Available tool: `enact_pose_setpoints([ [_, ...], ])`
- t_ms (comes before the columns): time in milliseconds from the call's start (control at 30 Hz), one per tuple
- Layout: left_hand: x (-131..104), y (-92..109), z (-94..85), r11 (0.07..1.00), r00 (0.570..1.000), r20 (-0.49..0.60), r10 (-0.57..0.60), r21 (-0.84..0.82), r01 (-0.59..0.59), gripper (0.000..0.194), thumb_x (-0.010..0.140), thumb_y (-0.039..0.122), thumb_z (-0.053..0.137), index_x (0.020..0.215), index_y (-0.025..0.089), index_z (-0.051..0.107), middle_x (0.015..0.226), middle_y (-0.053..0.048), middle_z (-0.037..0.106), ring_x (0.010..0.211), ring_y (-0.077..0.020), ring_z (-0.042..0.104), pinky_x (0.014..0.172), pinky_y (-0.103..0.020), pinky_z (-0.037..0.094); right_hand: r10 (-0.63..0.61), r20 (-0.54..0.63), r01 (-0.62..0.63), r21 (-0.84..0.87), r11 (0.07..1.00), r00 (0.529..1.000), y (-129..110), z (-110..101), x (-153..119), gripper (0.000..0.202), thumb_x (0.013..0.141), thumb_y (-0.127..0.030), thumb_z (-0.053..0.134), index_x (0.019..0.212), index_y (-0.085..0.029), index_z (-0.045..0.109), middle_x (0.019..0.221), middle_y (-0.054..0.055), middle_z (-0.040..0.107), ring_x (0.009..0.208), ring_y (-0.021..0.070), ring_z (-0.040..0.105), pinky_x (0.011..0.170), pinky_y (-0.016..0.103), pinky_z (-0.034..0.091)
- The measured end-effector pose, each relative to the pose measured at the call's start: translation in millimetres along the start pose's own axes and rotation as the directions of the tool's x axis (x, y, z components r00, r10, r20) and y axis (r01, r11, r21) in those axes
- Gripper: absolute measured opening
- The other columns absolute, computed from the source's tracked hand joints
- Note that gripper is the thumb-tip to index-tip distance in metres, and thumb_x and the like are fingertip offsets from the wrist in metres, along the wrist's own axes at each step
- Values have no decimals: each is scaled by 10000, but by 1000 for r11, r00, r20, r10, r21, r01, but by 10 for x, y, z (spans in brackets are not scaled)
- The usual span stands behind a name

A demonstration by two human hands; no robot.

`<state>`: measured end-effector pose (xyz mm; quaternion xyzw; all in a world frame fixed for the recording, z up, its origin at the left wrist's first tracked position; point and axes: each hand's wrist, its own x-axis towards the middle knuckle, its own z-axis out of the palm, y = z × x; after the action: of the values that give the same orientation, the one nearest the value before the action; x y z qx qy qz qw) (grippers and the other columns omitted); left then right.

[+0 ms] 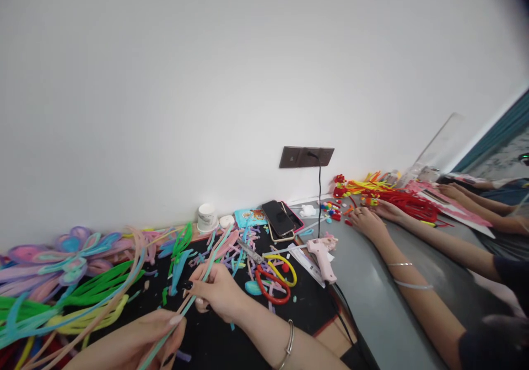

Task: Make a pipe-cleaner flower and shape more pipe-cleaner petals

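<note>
Pink and mint-green pipe cleaners [219, 253] run diagonally through both my hands. My right hand [217, 293], with a silver bracelet on its wrist, pinches them between thumb and fingers above a black mat [215, 342]. Lower and to the left, my left hand [144, 334] closes its fingers on the same strands. Longer blue and peach strands [138, 265] arc over the left side. Scissors with red and yellow handles [276, 282] lie right of my right hand, among many short cut pieces.
A pink glue gun [323, 259] with a black cord, phones [279, 218] and a paper cup [207, 217] stand near the wall. Pipe cleaner flowers [68, 254] and green bundles [99, 284] fill the left. Other people's hands [367, 224] work over the grey table [372, 293] at right.
</note>
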<state>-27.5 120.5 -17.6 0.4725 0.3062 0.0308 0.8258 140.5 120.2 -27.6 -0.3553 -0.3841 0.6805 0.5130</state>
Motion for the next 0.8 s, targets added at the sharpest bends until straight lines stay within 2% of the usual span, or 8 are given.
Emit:
enact_pose_setpoints([
  [67, -37, 52, 29, 996, 996, 23, 81, 43, -82, 534, 714, 657, 523, 618, 135, 572, 527, -21, 530, 448, -100, 490, 462, -204, 380, -14, 6, 14, -10, 1000, 1000, 21, -9, -24, 333, 565, -368, 763, 638, -154, 519, 478, -51, 535, 312, 33, 349, 337, 178, 253],
  [167, -70, 107, 48, 977, 987, 61, 151, 144, -158, 511, 785, 563, 515, 598, 102, 630, 601, -24, 499, 527, -79, 435, 529, -193, 353, -25, 10, 26, -27, 999, 1000, 36, -17, -55, 299, 592, -349, 739, 648, -153, 520, 496, -42, 546, 318, 35, 348, 340, 182, 246],
  [300, -51, 73, 48, 987, 998, 56, 39, 156, -47, 450, 812, 516, 504, 612, 121, 588, 447, 60, 323, 375, -36, 212, 385, -186, 152, -22, 5, 22, -61, 998, 1000, 43, -24, -70, 258, 615, -312, 716, 658, -154, 517, 497, -50, 540, 328, 34, 349, 347, 182, 251],
  [367, -31, 31, 45, 992, 1000, 5, 10, 129, -10, 396, 779, 508, 559, 635, 139, 544, 431, 84, 301, 335, -22, 183, 357, -184, 100, -33, -2, 33, -66, 997, 999, 38, -23, -73, 267, 617, -319, 716, 658, -158, 507, 504, -50, 548, 330, 34, 351, 348, 180, 251],
  [467, -7, -10, 44, 996, 998, -65, 17, 93, -11, 387, 696, 506, 656, 660, 153, 503, 474, 86, 374, 318, -18, 304, 335, -158, 189, -50, -8, 49, -71, 996, 999, 25, -19, -80, 284, 621, -344, 717, 662, -161, 504, 456, -66, 518, 317, 37, 338, 344, 178, 246],
  [600, 19, -8, 60, 998, 992, -124, 36, 58, -29, 413, 674, 525, 674, 677, 158, 486, 484, 80, 423, 340, -46, 416, 362, -167, 358, -85, -11, 84, -93, 992, 996, 16, -20, -87, 248, 646, -333, 696, 649, -151, 527, 381, -88, 453, 304, 40, 318, 332, 176, 249],
  [800, 59, 13, 120, 995, 974, -211, 84, 68, -71, 386, 719, 517, 642, 696, 165, 486, 441, 70, 452, 342, -62, 442, 363, -167, 393, -74, -38, 67, -170, 983, 997, 22, -12, -93, 164, 658, -253, 649, 655, -158, 516, 379, -89, 469, 298, 44, 341, 326, 171, 249],
])
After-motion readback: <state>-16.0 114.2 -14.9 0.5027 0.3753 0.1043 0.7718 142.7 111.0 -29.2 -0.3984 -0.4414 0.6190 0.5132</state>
